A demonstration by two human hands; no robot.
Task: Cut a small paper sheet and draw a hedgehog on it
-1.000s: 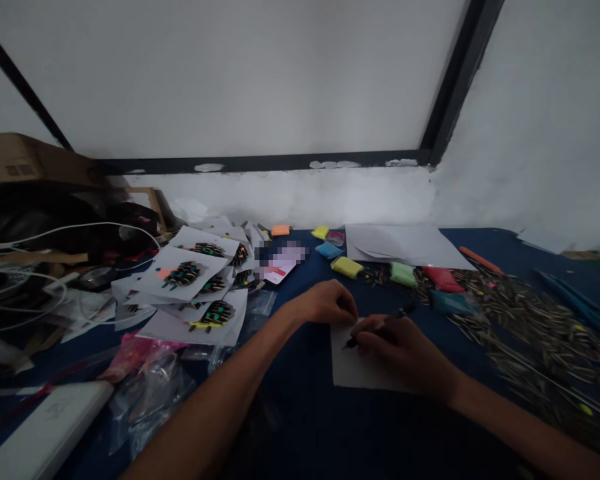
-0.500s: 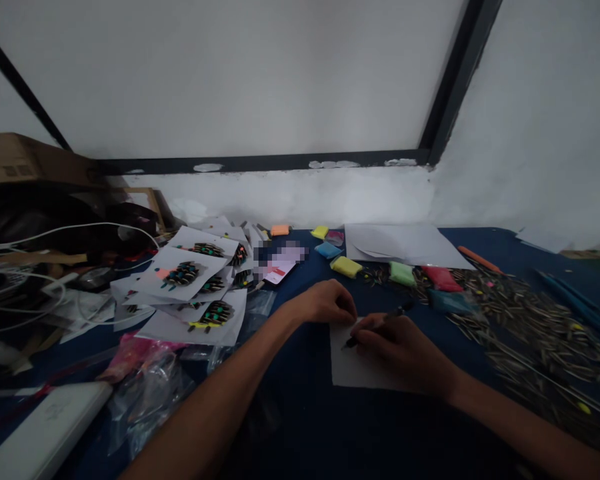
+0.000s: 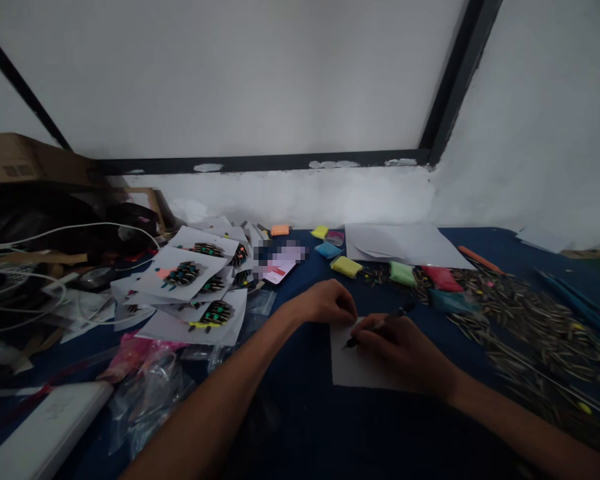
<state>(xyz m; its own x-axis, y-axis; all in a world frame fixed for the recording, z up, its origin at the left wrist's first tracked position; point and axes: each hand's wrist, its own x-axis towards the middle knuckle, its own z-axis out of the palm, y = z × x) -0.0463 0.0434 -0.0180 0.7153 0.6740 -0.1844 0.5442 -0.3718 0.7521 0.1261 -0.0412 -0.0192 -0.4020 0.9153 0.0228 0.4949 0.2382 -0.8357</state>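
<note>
My right hand (image 3: 393,347) is closed around a dark pen (image 3: 403,309), whose tip touches or nearly touches a small white sheet of paper (image 3: 350,372). The pen tilts, its back end rising above the knuckles. At the sheet's upper left corner, my left hand (image 3: 330,303) is curled with the fingers bent down and together against the paper's edge. Its fingertips are partly hidden. Much of the sheet's right side is covered by my right hand. No clear marks on the paper can be made out.
Sheets bearing seed-covered figures (image 3: 180,275) are stacked left, beside a phone (image 3: 276,270). Coloured clay packets (image 3: 347,267) and white paper (image 3: 405,245) lie behind my hands. Striped seeds (image 3: 540,327) spread to the right. Clear plastic bags (image 3: 153,393), a white box (image 3: 45,430) and cables are at left.
Almost nothing differs. The pen and the fingers of my right hand have shifted very slightly over the paper; my left hand stays in place.
</note>
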